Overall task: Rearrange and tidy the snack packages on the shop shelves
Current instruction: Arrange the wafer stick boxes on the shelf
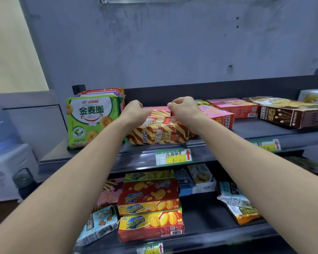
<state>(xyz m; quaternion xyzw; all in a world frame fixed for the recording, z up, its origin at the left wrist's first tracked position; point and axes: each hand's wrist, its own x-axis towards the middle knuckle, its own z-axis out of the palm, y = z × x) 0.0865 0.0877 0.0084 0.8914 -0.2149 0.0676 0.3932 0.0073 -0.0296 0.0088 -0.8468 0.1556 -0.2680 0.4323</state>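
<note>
Reaches past the striped pack (160, 133), left hand (136, 111) and right hand (184, 107) curled and slightly apart over the pink boxes (216, 113) just behind it, probably to square them; grip unclear.

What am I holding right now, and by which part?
Cannot tell: left hand and right hand are curled over the striped snack packet, fingertips hidden; no grip shows.
</note>
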